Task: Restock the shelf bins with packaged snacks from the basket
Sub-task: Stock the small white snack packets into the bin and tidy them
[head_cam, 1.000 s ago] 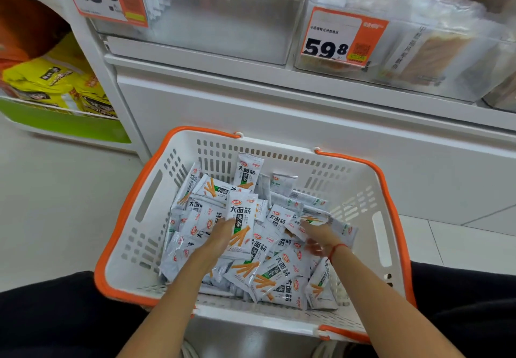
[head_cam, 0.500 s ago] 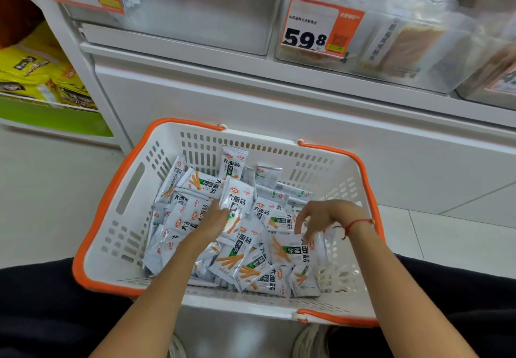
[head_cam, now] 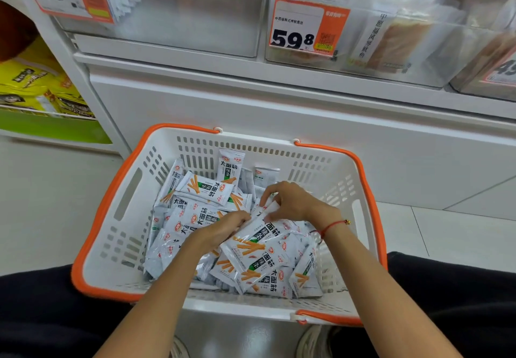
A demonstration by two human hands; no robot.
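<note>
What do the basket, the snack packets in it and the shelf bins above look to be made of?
Basket: rigid white plastic, judging by its moulded slots, with an orange rim, matte. Snack packets: thin printed film, probably plastic or foil laminate; they crinkle and catch glare. Shelf bins: clear hard plastic, likely acrylic; contents show through the hazy, reflective front. Both hands are among the packets.

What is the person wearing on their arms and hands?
Both forearms are bare, with no sleeves and no gloves. The right hand has a thin red string bracelet with a tiny gold bead at the wrist. The left hand wears nothing.
</note>
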